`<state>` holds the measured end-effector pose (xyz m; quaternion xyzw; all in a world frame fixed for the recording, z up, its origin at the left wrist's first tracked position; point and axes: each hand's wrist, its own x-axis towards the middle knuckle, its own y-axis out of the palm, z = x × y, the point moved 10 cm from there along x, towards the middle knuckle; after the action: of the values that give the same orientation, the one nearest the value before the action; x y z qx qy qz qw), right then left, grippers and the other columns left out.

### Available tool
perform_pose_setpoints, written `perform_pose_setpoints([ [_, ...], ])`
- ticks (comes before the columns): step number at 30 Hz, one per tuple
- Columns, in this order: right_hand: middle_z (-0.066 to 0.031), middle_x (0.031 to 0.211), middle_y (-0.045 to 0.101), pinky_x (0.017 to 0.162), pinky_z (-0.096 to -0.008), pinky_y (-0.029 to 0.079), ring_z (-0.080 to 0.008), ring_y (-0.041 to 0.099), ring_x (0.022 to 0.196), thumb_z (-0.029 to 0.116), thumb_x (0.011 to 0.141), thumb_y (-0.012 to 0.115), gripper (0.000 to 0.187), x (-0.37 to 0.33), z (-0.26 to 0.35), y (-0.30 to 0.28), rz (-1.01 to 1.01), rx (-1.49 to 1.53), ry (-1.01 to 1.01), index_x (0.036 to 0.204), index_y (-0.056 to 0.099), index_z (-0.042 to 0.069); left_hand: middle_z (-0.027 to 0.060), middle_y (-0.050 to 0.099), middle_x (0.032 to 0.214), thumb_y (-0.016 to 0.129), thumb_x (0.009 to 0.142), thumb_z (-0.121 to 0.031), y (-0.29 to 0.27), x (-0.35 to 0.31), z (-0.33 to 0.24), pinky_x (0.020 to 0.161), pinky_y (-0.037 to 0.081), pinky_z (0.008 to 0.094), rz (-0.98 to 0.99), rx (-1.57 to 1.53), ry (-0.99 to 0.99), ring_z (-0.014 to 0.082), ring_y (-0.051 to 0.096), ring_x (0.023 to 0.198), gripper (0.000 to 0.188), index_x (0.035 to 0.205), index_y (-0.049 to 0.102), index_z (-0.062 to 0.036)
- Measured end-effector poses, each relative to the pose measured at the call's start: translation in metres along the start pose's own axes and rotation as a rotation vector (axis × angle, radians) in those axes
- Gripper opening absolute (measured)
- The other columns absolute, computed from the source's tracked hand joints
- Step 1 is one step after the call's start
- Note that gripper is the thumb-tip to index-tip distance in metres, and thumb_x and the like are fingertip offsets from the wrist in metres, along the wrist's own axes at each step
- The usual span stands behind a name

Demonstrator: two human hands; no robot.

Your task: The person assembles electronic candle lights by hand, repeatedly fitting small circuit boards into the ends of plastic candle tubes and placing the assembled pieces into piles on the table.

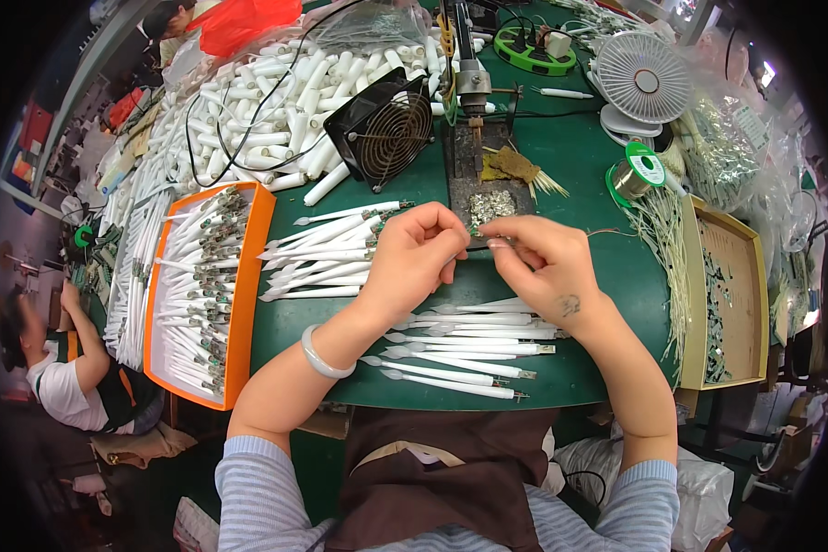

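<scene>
While two bare hands meet over a green table (607,317), a small part (476,234) sits between their fingertips, mostly hidden, its long axis impossible to tell. The left hand (421,250) pinches it narrowly from the left, the right hand (545,259) just as tightly from the right, neither clearly nearer. Just beyond the fingertips, slightly right, lies a heap of metal bits (493,206), with a sponge (513,166) and a soldering head (473,85) farther off. On the near side, a row of white sticks (465,355) lies roughly left to right, metal ends toward the right forearm; a second bunch (327,256) rests left of the left hand. Farther left, an orange box (242,308) brims with more, and a black fan (382,129) stands beyond. To the right are a solder spool (637,175), pale wires (664,262) and a tan box (754,313); a co-worker (74,382) sits far left.
</scene>
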<state>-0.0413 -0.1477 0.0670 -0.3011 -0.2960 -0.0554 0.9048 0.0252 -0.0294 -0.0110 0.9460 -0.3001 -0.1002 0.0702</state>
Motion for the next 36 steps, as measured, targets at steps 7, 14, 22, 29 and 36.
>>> perform_pose_setpoints([
  [7, 0.0031, 0.056, 0.038, 0.048, -0.0231, 0.029, -0.0049, 0.032, 0.051, 0.000, 0.078, 0.070, 0.010, 0.001, -0.025, -0.001, -0.002, 0.004, 0.299, 0.089, 0.070, 0.002, -0.0005, 0.060, 0.072, 0.062, 0.088, -0.005, 0.006, -0.002, -0.004, 0.049, 0.039, 0.0190, -0.013, 0.169, 0.098, 0.0035, 0.052, 0.057, 0.004, 0.086, 0.061, -0.0016],
  [14, -0.0013, 0.061, 0.051, 0.047, -0.0250, 0.032, -0.0060, 0.037, 0.051, 0.001, 0.074, 0.070, 0.011, 0.001, -0.014, -0.003, -0.045, -0.091, 0.164, 0.085, 0.069, 0.000, -0.0013, 0.059, 0.073, 0.063, 0.089, -0.004, 0.011, -0.002, -0.007, 0.052, 0.043, 0.0192, -0.020, 0.345, 0.207, 0.0035, 0.052, 0.060, 0.006, 0.086, 0.060, -0.0007],
  [22, 0.0000, 0.057, 0.044, 0.048, -0.0251, 0.032, -0.0060, 0.035, 0.051, 0.003, 0.074, 0.071, 0.009, 0.001, -0.021, 0.000, -0.006, -0.035, 0.256, 0.082, 0.069, 0.000, -0.0016, 0.058, 0.074, 0.064, 0.088, -0.004, 0.010, -0.004, -0.010, 0.054, 0.044, 0.0189, -0.035, 0.418, 0.239, 0.0026, 0.053, 0.064, 0.008, 0.084, 0.059, 0.0003],
  [29, 0.0030, 0.053, 0.036, 0.049, -0.0242, 0.031, -0.0048, 0.033, 0.052, 0.004, 0.076, 0.071, 0.007, -0.001, -0.032, 0.005, 0.046, 0.005, 0.369, 0.082, 0.070, 0.000, -0.0014, 0.058, 0.073, 0.064, 0.088, -0.004, 0.009, -0.004, -0.009, 0.054, 0.043, 0.0192, -0.041, 0.414, 0.238, 0.0029, 0.053, 0.062, 0.007, 0.083, 0.059, -0.0002],
  [36, 0.0035, 0.053, 0.032, 0.050, -0.0244, 0.030, -0.0045, 0.032, 0.052, 0.003, 0.078, 0.070, 0.005, -0.001, -0.038, 0.006, 0.053, 0.053, 0.394, 0.081, 0.068, 0.000, -0.0001, 0.060, 0.073, 0.064, 0.086, -0.003, 0.009, 0.001, 0.003, 0.045, 0.034, 0.0192, 0.030, 0.142, 0.067, 0.0042, 0.052, 0.056, 0.005, 0.082, 0.059, -0.0033],
])
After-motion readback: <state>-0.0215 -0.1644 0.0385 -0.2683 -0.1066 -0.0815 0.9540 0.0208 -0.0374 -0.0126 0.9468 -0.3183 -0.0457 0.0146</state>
